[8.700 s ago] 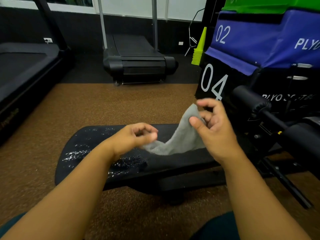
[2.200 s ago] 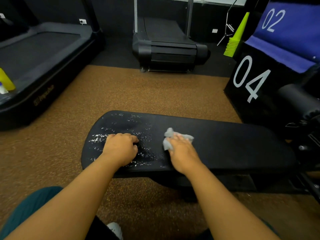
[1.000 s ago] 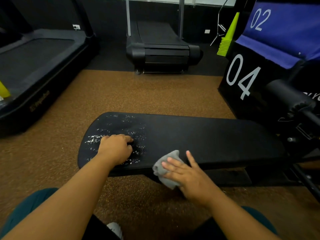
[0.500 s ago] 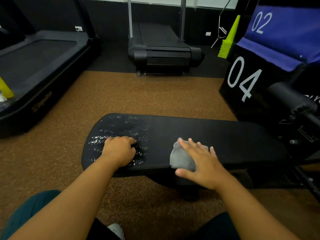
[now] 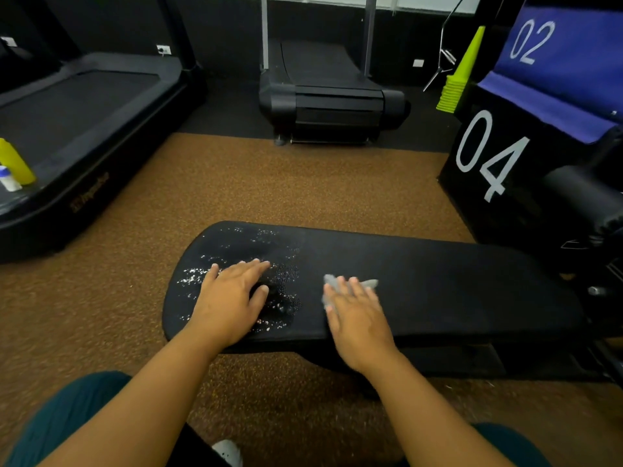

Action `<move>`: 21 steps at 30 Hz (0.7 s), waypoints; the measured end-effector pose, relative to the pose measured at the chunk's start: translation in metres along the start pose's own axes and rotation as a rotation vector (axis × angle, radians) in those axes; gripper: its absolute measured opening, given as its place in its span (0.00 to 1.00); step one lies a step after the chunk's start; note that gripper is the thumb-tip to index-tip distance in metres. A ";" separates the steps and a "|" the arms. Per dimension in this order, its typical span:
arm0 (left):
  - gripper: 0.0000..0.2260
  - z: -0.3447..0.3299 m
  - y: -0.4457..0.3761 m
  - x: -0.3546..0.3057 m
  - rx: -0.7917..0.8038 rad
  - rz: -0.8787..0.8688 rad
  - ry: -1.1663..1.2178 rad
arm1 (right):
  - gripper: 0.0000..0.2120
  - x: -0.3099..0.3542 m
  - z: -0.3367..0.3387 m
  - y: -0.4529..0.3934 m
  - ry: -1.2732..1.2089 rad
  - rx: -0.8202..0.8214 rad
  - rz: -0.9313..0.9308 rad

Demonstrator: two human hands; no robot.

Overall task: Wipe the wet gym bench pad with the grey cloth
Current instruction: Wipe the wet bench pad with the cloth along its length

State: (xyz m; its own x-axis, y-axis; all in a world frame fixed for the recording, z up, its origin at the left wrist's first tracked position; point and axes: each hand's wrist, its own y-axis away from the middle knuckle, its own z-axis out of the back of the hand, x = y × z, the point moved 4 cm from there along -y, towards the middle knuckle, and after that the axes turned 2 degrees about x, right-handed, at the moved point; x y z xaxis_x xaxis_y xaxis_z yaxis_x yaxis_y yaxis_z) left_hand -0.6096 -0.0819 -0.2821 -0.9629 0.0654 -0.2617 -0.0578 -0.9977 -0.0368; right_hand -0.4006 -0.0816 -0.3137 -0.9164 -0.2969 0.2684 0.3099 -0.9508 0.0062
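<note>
The black bench pad (image 5: 438, 281) lies across the view, its left end speckled with water droplets (image 5: 283, 298). My left hand (image 5: 232, 298) lies flat on the wet left part, fingers spread, holding nothing. My right hand (image 5: 354, 315) presses the grey cloth (image 5: 369, 283) flat against the pad just right of the droplets. Most of the cloth is hidden under my palm and fingers; only its edges show beyond my fingertips.
A black plyo box marked 04 (image 5: 488, 156) with a blue one marked 02 (image 5: 556, 62) stands at the right. Treadmills sit at the left (image 5: 84, 112) and back (image 5: 330, 96). A yellow bottle (image 5: 15, 161) rests on the left treadmill. Stacked green cones (image 5: 460, 75) stand behind.
My right hand has slid the cloth from the pad's near edge up onto its top and slightly left. My left hand has gone from a loose fist to flat, spread fingers.
</note>
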 end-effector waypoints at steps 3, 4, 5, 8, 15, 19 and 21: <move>0.20 0.002 0.000 0.005 -0.020 0.007 -0.056 | 0.32 -0.006 0.000 0.008 -0.006 0.068 0.212; 0.19 0.003 -0.001 0.007 -0.019 0.012 -0.086 | 0.31 -0.015 0.003 0.005 0.033 0.069 0.209; 0.19 0.005 -0.002 0.009 -0.012 0.019 -0.115 | 0.30 -0.023 0.007 -0.001 0.073 0.058 0.168; 0.17 0.006 -0.005 0.017 0.030 0.039 -0.172 | 0.22 -0.034 0.014 -0.039 0.129 0.028 -0.088; 0.18 0.001 -0.016 0.007 0.042 0.008 -0.144 | 0.22 0.018 -0.004 -0.085 0.020 0.103 0.127; 0.19 0.000 -0.023 0.007 0.060 -0.018 -0.163 | 0.22 -0.031 0.003 -0.108 0.010 -0.058 -0.032; 0.19 -0.002 -0.024 0.006 0.072 -0.028 -0.180 | 0.19 -0.041 0.012 -0.120 0.001 -0.097 -0.220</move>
State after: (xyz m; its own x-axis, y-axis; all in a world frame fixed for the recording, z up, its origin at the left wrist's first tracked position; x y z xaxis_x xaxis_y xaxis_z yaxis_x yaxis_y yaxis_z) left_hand -0.6140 -0.0572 -0.2845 -0.9919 0.0947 -0.0848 -0.0974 -0.9948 0.0293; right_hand -0.3968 0.0457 -0.3138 -0.9595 -0.0817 0.2695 0.0770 -0.9966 -0.0280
